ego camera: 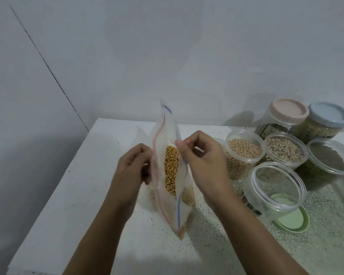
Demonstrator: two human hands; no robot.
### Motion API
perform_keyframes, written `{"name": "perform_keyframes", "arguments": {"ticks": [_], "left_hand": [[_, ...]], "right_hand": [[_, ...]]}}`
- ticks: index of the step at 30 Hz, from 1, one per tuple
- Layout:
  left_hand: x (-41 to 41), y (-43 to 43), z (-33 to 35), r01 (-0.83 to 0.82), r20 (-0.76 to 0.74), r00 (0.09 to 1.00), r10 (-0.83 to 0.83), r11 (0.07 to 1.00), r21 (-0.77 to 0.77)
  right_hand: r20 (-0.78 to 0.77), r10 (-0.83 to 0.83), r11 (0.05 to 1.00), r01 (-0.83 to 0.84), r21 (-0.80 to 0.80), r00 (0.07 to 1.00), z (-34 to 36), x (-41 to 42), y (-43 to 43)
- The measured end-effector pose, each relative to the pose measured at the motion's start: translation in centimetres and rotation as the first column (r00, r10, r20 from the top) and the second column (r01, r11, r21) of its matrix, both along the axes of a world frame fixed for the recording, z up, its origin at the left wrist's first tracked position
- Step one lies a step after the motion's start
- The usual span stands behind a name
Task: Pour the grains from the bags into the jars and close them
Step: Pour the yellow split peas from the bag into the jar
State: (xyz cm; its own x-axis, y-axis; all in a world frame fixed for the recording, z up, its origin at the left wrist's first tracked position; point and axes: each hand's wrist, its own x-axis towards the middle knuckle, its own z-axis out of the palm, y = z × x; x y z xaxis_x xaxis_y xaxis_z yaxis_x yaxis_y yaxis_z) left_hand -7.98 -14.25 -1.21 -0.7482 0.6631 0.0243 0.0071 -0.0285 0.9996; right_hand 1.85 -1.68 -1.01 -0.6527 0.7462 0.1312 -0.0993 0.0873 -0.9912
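The left hand and right hand each pinch one lip of the zip bag, its mouth parted over yellow grains, beside the empty jar on the table.

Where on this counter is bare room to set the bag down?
Bare: the white counter left of the left hand, to its left edge, and the speckled strip in front of the green lid. Crowded: the right rear, packed with jars.

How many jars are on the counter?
6, all at right: pink-lidded jar and blue-lidded jar at the back; open pale bean jar, speckled bean jar and green grain jar in the middle; empty jar in front. Others may lie off-frame.
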Motion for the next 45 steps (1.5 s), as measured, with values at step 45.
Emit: {"name": "perform_keyframes", "arguments": {"ticks": [45], "left_hand": [[-12.6, 5.9, -6.6, 0.500, -0.055, 0.805, -0.590, 0.725, -0.473]], "right_hand": [[0.476, -0.132, 0.894, -0.103, 0.436, 0.869, 4.1, -8.5, 4.9]]}}
